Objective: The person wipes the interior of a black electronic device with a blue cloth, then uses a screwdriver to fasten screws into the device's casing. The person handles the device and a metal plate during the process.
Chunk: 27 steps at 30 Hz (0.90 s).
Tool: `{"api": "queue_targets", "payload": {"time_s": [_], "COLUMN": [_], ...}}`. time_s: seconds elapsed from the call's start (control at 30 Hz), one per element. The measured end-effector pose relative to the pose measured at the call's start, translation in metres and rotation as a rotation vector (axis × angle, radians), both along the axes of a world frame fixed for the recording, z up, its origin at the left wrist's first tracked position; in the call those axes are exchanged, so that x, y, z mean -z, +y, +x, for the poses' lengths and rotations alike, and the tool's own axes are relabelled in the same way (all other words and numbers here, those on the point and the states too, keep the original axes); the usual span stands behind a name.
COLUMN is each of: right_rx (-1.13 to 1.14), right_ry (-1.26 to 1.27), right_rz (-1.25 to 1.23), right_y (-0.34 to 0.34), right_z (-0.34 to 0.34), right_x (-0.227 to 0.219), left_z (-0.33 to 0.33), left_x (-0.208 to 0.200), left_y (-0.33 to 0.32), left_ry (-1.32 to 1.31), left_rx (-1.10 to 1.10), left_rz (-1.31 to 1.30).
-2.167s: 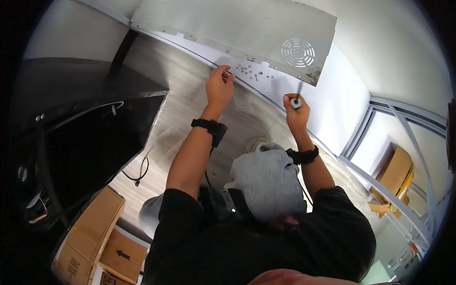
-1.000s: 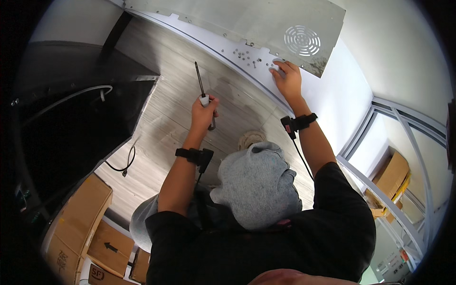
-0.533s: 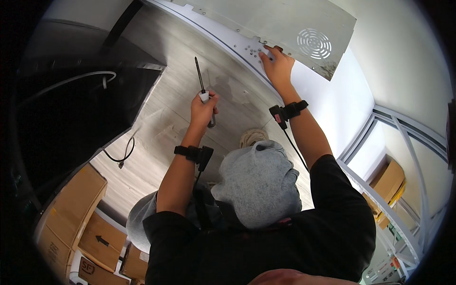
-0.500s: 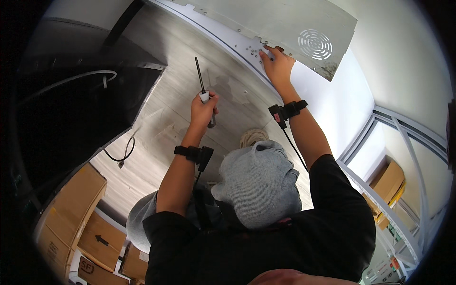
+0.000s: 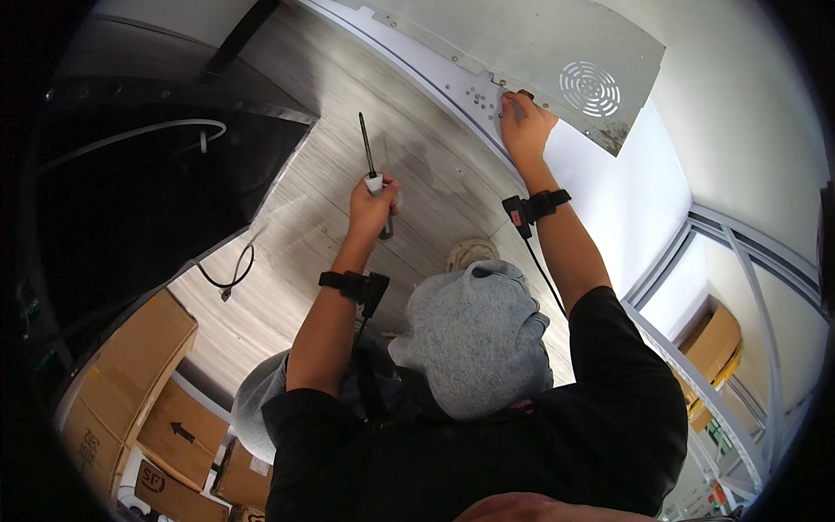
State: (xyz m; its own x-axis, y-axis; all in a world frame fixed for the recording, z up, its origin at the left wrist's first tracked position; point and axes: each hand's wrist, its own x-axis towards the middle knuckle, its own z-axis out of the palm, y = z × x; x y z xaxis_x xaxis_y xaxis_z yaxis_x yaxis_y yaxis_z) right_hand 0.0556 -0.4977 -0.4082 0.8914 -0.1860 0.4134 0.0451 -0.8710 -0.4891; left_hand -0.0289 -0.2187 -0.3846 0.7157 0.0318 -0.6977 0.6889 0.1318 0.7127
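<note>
A screwdriver (image 5: 367, 148) with a pale, partly see-through handle is gripped in my left hand (image 5: 371, 207), its long dark shaft pointing away from me above the floor. My right hand (image 5: 525, 132) is at the near edge of a grey metal panel (image 5: 522, 43) with a round slotted vent. Its fingers are drawn together in a pinch; what they hold, if anything, is hidden. A small dark brown thing shows at these fingertips. Just left of them, several small screws (image 5: 479, 98) lie loose on a white surface (image 5: 578, 161) under the panel.
At left stands a large black cabinet (image 5: 156, 183) with a grey cable; a black cable (image 5: 237, 277) lies near its edge. Cardboard boxes (image 5: 178, 431) fill the lower left. A grey metal frame (image 5: 665, 261) and another box (image 5: 711, 339) are at right. Wood-look floor (image 5: 304, 209) lies between.
The right hand's fingers have closed from a spread pose into a pinch by the panel's edge. My left hand still holds the screwdriver. The whole view has shifted slightly.
</note>
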Motion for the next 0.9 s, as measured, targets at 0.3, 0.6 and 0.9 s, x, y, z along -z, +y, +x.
{"api": "queue_targets", "payload": {"time_s": [0.3,0.6,0.9], "right_rx": [-0.112,0.1,0.321], "right_ry": [0.058,0.331,0.037], "right_rz": [0.559,1.076,1.741], "right_y": [0.005,-0.083,-0.163], "right_z": [-0.066,-0.127,-0.093], "right_x": [-0.017,-0.086,-0.143], "left_z": [0.002,0.025,0.044], "left_x": [-0.001,-0.021,-0.043], "left_y": [-0.005,-0.008,-0.011], "left_ry": [-0.035,-0.071,-0.076], "left_rx": [0.051,0.055,0.046], "left_rz": [0.028,-0.044,-0.094]}}
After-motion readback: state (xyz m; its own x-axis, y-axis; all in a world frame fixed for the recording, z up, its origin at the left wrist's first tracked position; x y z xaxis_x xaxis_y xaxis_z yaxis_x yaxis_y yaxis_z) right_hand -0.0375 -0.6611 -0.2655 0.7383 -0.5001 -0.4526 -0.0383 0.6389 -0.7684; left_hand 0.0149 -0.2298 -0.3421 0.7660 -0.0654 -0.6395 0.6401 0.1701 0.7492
